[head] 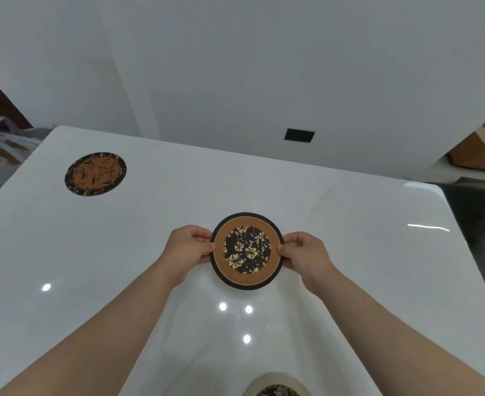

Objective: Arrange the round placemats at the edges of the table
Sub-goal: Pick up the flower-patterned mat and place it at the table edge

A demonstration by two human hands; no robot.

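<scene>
A glossy white table [349, 252] is filling most of the view, its far edge running along a white wall [235, 67] and its rounded far-right corner catching a bright glare. No brand, label or readable writing is showing on anything in sight. The tabletop is lying largely bare around the held mat, with open surface stretching away from it on every side.

Two bare forearms are reaching in from the near edge toward the middle of the table. The left hand [188, 245] is pinching the left rim of a round placemat [247, 251], thumb on top and fingers curled beneath; the right hand [302, 251] is gripping the opposite rim the same way. That mat, black-edged with a tan ring and a black centre printed with pale flowers, is sitting over the middle of the table; whether it is resting on the surface or lifted just clear of it cannot be told.

A second mat [95, 173], orange-brown with dark markings and a black rim, is lying flat well to the far left of the held mat, near the table's far-left corner. A third mat [278, 388] is peeking in at the near edge, directly below the held mat and mostly cut off by the frame.

A small black rectangle [299, 135] is showing low on the wall beyond the held mat.
</scene>
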